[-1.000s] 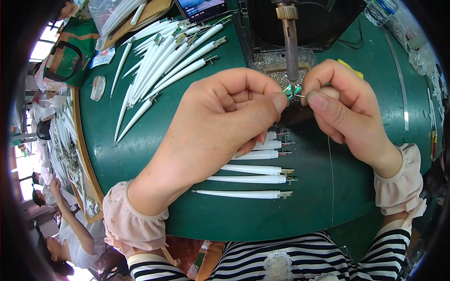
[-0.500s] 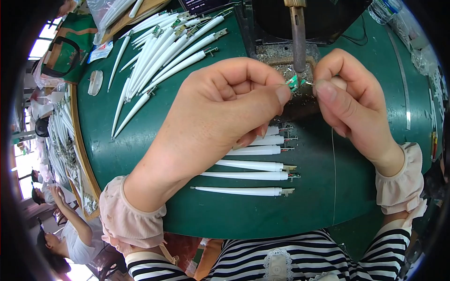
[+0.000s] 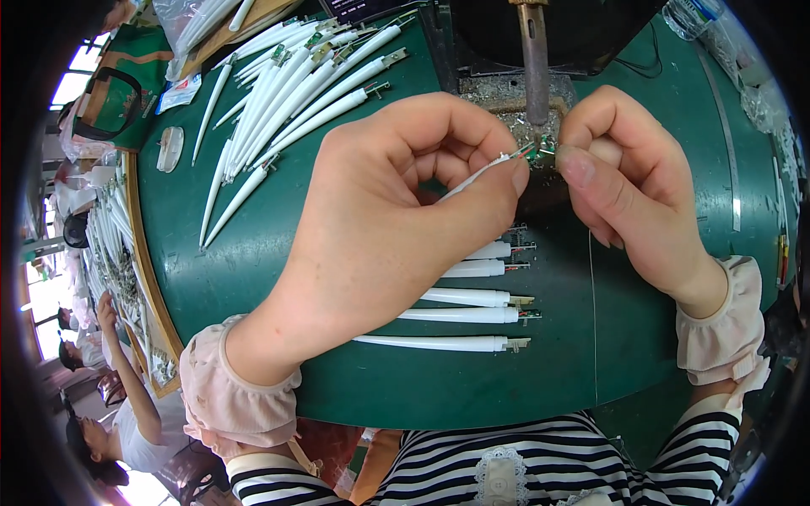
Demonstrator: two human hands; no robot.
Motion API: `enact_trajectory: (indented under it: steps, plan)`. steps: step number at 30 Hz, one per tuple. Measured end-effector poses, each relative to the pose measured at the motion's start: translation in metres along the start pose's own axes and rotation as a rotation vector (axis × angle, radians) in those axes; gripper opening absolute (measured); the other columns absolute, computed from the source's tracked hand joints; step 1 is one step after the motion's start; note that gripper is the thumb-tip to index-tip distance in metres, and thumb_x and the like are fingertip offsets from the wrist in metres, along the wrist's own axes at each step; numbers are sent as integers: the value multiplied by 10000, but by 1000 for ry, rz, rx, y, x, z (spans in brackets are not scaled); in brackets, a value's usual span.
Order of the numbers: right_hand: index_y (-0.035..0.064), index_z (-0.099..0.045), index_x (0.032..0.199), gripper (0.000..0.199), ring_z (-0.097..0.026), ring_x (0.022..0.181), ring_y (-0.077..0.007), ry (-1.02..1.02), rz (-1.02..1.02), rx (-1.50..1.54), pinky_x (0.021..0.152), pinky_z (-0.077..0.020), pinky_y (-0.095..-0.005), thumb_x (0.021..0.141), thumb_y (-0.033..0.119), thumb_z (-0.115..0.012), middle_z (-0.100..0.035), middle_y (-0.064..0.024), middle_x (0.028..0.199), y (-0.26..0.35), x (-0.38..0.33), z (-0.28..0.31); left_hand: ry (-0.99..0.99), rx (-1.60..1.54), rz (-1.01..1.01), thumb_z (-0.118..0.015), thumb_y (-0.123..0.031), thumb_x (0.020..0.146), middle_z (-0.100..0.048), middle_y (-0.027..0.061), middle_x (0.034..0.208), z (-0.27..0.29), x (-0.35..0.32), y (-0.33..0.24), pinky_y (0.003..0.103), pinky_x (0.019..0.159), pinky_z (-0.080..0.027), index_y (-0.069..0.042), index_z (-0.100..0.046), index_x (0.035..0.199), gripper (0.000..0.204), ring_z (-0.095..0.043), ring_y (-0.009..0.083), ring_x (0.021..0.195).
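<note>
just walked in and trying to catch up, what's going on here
A person's left hand pinches a white stick, its wired end near the tip of a metal rod. The right hand, close by, pinches a thin wire. More white sticks lie in a row nearby and piled further left.

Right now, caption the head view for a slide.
Left hand pinches a white stick near a metal rod, right hand alongside.

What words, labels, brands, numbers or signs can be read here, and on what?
None reads clearly.
Dark screen: too small.
Blue-and-white packet: too blurred.
Green bag: print too small.
Clear bottle: label too blurred.
White tapered sticks: no print visible.
</note>
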State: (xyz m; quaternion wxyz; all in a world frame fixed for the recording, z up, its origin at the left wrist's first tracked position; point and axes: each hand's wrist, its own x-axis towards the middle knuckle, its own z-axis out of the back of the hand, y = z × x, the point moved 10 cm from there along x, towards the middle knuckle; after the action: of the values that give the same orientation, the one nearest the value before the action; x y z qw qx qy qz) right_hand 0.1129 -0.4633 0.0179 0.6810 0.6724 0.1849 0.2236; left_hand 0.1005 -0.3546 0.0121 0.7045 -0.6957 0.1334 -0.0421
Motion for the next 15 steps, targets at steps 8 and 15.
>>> enact_trajectory:
  steps: [8, 15]
  plan:
    - [33, -411, 871, 134, -313, 396, -10, -5, 35, -1, 364, -226, -152, 871, 138, -495, -400, 41, 545, 4, -1, -2, 7, 105, -239, -571, 8, 795, -549, 4, 747, 0, -3, -17, 140, 483, -348, 18, -538, 890, 101, -475, 17, 588]
    - [32, -414, 862, 132, -312, 393, -10, -18, 44, -16, 367, -225, -151, 869, 134, -498, -396, 42, 533, 4, -1, 0, 29, 79, -187, -568, -59, 815, -560, 25, 739, 1, -1, -14, 150, 444, -354, 0, -544, 876, 89, -488, 35, 565]
